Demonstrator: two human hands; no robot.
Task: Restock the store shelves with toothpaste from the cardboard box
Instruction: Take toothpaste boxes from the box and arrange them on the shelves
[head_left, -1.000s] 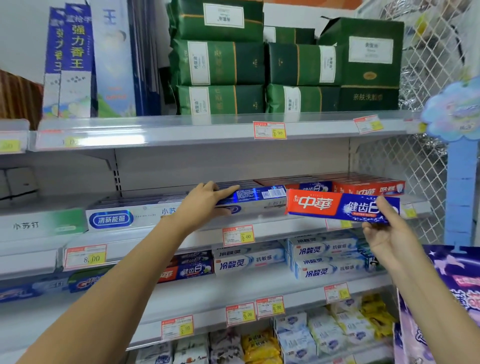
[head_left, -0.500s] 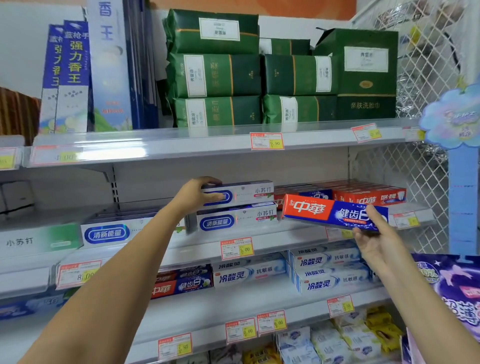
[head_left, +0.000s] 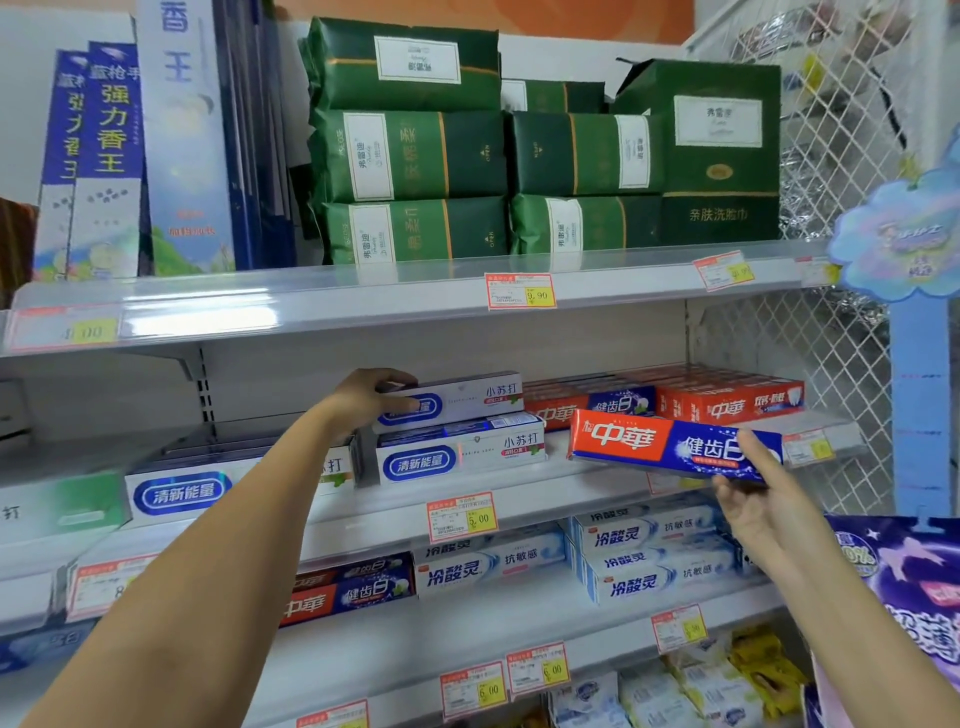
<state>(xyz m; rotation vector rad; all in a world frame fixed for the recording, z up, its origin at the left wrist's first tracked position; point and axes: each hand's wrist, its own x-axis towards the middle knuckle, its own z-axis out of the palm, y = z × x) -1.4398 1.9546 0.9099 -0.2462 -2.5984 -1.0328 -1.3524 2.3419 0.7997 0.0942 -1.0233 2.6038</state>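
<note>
Here, at far left, tall blue cartons (head_left: 109, 156) stand on the top shelf (head_left: 363, 296), and below them a white box (head_left: 208, 488) of toothpaste lies on the middle shelf (head_left: 519, 483), its front facing out. Next along, the left hand (head_left: 363, 402) grips the left end of the upper box (head_left: 467, 400), with its fingers (head_left: 387, 375) curled over the top edge and the thumb pressed on the front. This box lies flat on a lower box (head_left: 467, 457) of the same kind, the two stacked on the middle shelf. Above them, green packs (head_left: 415, 156) are piled on the top shelf. Right of the stack, a red-and-blue box (head_left: 649, 441) of toothpaste is in the air just in front of the middle shelf's edge, tilted slightly down to the right. The right hand (head_left: 753, 504) pinches its right end, thumb laid up across the front and fingers tucked underneath. Behind it, red boxes (head_left: 727, 402) lie in a row on the same shelf. One shelf down sit pale blue boxes (head_left: 649, 561). White wire mesh (head_left: 841, 389) closes the right side.
</note>
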